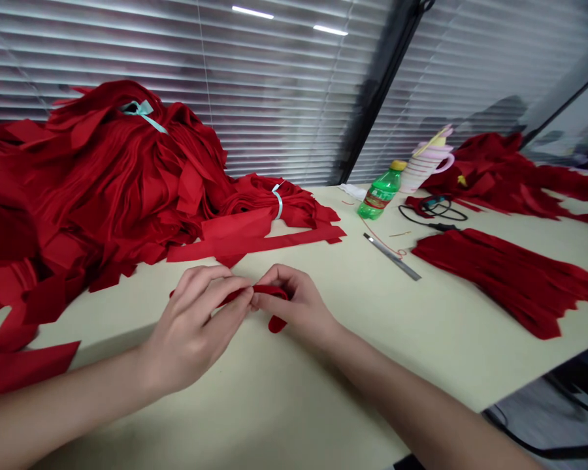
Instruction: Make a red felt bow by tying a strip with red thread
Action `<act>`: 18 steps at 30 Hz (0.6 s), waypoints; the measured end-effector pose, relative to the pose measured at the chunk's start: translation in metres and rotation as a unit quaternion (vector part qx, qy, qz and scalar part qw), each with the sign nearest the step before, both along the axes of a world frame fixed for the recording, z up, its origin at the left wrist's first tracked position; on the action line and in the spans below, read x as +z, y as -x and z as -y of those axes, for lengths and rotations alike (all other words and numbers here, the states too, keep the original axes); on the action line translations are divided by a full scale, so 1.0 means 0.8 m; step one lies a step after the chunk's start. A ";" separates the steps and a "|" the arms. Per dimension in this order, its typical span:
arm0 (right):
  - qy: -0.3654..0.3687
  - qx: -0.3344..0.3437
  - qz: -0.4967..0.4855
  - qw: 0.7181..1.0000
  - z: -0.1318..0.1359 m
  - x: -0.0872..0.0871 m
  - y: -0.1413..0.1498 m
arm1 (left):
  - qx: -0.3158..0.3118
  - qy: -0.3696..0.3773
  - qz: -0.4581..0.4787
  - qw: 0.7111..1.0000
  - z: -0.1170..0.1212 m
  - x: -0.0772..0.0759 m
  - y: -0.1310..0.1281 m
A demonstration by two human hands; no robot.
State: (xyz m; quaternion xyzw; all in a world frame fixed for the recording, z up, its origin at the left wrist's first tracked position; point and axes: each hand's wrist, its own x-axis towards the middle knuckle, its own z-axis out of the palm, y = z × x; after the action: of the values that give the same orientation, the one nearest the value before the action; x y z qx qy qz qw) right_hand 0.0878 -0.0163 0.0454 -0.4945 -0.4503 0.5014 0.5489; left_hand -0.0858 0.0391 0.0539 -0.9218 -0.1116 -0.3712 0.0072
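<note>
A narrow red felt strip (270, 291) lies folded on the pale table (323, 365), held between both hands. My left hand (196, 326) pinches it with fingers pressed together at its middle. My right hand (294, 303) curls around its right end, and a short tail of the red felt strip sticks out below the fingers. A large heap of red felt strips (93, 183) tied with a pale ribbon fills the left side. A smaller tied bundle (269, 202) and long loose strips (255, 245) lie just beyond my hands.
A metal ruler (392, 256) lies to the right, with a flat stack of red strips (509, 277) beyond it. A green bottle (379, 192), a pink cup (428, 163), black cords (434, 212) and another red pile (514, 176) sit at the back right. Window blinds stand behind. The table edge runs at lower right.
</note>
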 end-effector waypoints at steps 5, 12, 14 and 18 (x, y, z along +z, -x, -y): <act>0.040 0.030 -0.055 0.997 -0.007 -0.007 -0.002 | -0.016 0.035 -0.006 0.999 -0.012 -0.001 0.004; 0.058 0.068 -0.134 0.987 -0.009 -0.001 -0.006 | 0.010 0.255 0.010 0.967 -0.015 0.010 0.001; 0.061 0.068 -0.153 0.984 -0.010 -0.001 -0.007 | 0.018 0.372 -0.004 0.928 -0.014 0.018 -0.002; 0.047 0.083 -0.166 0.982 -0.012 -0.003 -0.009 | 0.013 0.596 -0.024 0.802 -0.019 0.025 -0.007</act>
State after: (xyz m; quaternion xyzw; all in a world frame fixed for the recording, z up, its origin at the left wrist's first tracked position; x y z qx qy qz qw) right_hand 0.0953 -0.0070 0.0433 -0.3904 -0.3686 0.6409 0.5486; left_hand -0.0805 0.0542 0.0739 -0.7512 -0.3231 -0.2089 -0.5363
